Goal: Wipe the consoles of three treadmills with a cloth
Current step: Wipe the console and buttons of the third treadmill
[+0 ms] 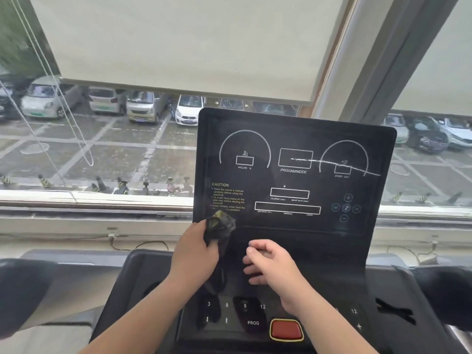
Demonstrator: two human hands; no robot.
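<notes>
A black treadmill console (293, 180) stands upright before me, printed with white dials, boxes and a yellow CAUTION text. A white smear runs across its upper right. My left hand (192, 249) grips a dark crumpled cloth (221, 224) and holds it against the console's lower left corner; a tail of the cloth hangs down below the hand. My right hand (268, 263) hovers over the console's lower middle with fingers loosely curled, holding nothing.
Below the hands lies the key panel with numbered keys, a PROG key (252, 323) and a red stop button (286, 329). Dark handrails (23, 290) flank both sides. Behind is a window sill (89, 198) with a half-lowered blind and its cord (63, 106).
</notes>
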